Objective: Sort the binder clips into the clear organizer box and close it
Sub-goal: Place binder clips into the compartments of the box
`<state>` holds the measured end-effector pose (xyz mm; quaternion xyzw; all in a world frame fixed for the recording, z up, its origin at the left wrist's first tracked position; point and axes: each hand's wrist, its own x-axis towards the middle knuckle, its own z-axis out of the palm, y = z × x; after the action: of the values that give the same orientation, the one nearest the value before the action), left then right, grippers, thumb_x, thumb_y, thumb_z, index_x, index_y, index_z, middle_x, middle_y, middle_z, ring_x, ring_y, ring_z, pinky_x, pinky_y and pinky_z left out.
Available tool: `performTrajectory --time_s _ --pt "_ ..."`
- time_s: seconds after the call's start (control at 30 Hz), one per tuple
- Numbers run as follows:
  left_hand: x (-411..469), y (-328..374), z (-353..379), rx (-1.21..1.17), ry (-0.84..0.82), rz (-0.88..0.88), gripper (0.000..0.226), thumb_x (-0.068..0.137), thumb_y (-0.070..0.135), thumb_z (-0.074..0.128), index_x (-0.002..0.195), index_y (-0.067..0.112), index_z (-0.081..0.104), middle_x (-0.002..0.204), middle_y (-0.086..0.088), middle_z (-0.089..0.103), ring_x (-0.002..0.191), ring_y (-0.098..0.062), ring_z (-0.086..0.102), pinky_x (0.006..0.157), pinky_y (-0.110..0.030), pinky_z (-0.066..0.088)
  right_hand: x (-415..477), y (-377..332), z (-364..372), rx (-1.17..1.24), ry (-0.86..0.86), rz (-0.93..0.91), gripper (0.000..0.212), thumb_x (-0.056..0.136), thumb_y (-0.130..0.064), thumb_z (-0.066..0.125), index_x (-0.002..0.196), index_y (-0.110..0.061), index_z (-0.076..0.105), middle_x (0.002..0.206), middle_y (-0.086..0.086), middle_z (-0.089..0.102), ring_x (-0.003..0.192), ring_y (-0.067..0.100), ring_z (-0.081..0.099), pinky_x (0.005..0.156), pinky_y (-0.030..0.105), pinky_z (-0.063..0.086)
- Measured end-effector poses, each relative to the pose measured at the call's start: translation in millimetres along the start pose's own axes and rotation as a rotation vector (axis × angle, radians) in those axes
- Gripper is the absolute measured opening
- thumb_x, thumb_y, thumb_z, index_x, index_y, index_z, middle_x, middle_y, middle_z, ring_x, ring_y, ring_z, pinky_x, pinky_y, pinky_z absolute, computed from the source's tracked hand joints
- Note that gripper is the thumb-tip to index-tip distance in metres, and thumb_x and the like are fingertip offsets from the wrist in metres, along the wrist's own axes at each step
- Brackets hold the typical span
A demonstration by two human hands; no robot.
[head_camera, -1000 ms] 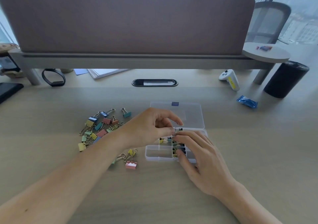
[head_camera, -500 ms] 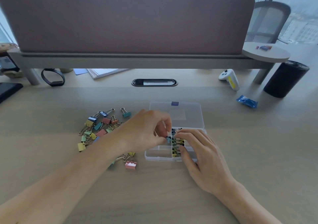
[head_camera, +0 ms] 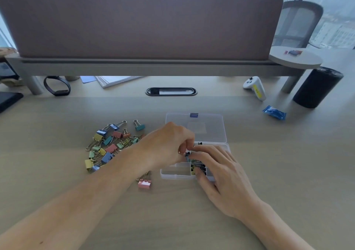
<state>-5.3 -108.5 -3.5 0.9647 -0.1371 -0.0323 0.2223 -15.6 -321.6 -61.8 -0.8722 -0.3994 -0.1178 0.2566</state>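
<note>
The clear organizer box (head_camera: 173, 173) lies open on the desk, its lid (head_camera: 207, 127) folded back flat. Several small dark and yellow clips (head_camera: 196, 168) fill its middle compartments. My left hand (head_camera: 167, 146) hovers over the box's left half and pinches a small blue binder clip (head_camera: 187, 154) by its wire handles. My right hand (head_camera: 221, 175) rests flat on the box's right side, fingers lying on the clips inside. A pile of several pastel binder clips (head_camera: 109, 144) sits left of the box. A pink clip (head_camera: 144, 183) lies by the box's near-left corner.
A desk divider shelf (head_camera: 149, 67) spans the back. Behind the box are a cable grommet (head_camera: 171, 91), a white controller (head_camera: 255, 87), a blue wrapper (head_camera: 274, 112), a black cylinder (head_camera: 317, 86), a black wristband (head_camera: 57, 85) and papers (head_camera: 115, 80).
My left hand drew back a little from the lid hinge toward the box's left half, now pinching a blue clip. My right hand stayed on the clips.
</note>
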Motion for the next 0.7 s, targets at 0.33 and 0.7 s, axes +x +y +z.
performTrajectory --time_s 0.33,0.7 --pt "12 -6 -8 -0.047 -0.116 -0.106 0.033 0.073 0.034 0.088 0.098 0.029 0.067 0.085 0.013 0.071 0.076 -0.004 0.067 0.065 -0.023 0.055 2 -4 -1 -0.148 -0.122 -0.002 0.031 0.104 -0.038 0.044 0.132 -0.036 0.058 0.148 -0.018 0.049 0.143 0.009 0.041 0.115 0.030 0.033" --pt "-3 -43 -54 -0.116 -0.001 -0.179 0.008 0.091 0.028 0.073 0.095 0.034 0.070 0.095 0.015 0.073 0.087 -0.001 0.068 0.088 -0.034 0.057 3 -4 -1 -0.194 -0.190 0.018 0.036 0.106 -0.047 0.034 0.133 -0.039 0.056 0.155 -0.015 0.044 0.149 0.011 0.032 0.120 0.035 0.028"
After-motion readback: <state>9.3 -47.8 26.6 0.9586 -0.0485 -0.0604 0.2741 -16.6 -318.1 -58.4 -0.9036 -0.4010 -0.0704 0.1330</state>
